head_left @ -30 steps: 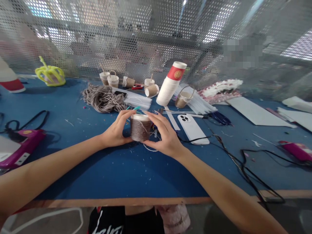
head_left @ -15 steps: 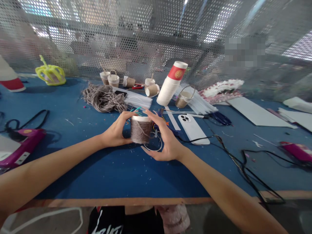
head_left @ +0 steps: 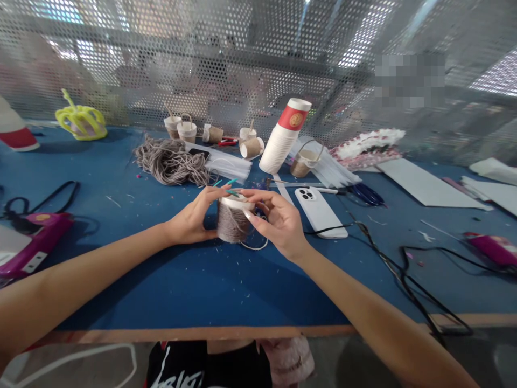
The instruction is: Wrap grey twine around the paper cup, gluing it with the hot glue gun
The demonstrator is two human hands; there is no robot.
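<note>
A paper cup wound with grey-brown yarn (head_left: 232, 222), its white rim showing on top, is between my hands above the blue table. My left hand (head_left: 196, 215) grips its left side, thumb low and fingers at the rim. On the right, my right hand (head_left: 280, 221) has its fingertips on the rim and its thumb against the yarn side. Thin teal pieces (head_left: 231, 183) stick up by the left fingertips. A white cord loop (head_left: 258, 247) hangs below the cup's right side.
Behind lie a grey yarn bundle (head_left: 167, 161), small wrapped cups (head_left: 188, 132) and a leaning stack of paper cups (head_left: 283, 137). A white phone (head_left: 321, 213) and black cables (head_left: 383, 256) are right; a magenta glue gun (head_left: 40, 245) is left.
My right hand has closed in from beside the cup, its fingers now at the rim and its thumb raised to the upper side. The cup sits slightly lower, tilted a little.
</note>
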